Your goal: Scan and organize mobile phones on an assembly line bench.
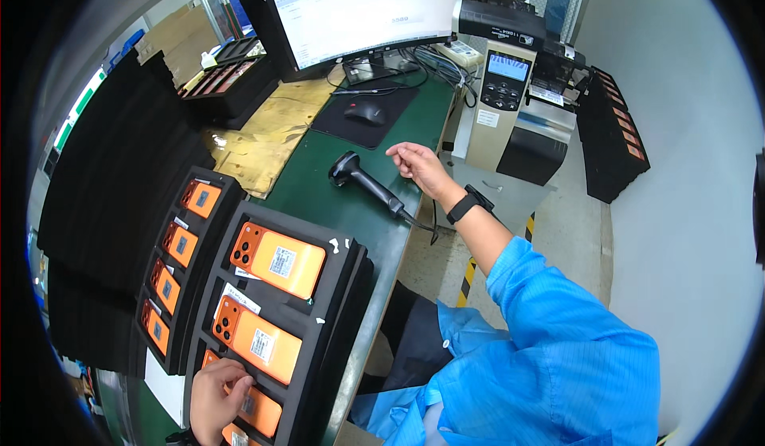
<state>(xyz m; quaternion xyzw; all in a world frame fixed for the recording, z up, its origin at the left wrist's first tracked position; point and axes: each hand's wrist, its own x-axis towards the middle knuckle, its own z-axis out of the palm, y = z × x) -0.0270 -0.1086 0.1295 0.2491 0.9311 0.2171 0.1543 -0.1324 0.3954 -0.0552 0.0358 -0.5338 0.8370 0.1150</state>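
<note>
My left hand (217,400) rests over an orange smartphone (261,412) in the near part of a black foam tray (323,342). Its fingers are curled, with the thumb close against them; what they hold, if anything, is hidden. Farther up that tray lie two more orange phones, one in the middle (259,339) and one at the far end (279,259), each with a white label on its back. My right hand (421,168) hovers past the table's right edge with fingers drawn together in a pinch. A black handheld barcode scanner (368,184) lies just left of it, apart from the hand.
Left of the tray stands a narrower tray (191,267) of orange phones, beside tall stacked black trays (119,207). A monitor (362,11), mouse (365,112) and mouse pad (339,119) are at the back. A label printer (498,107) stands right, with another phone tray (610,143) beyond.
</note>
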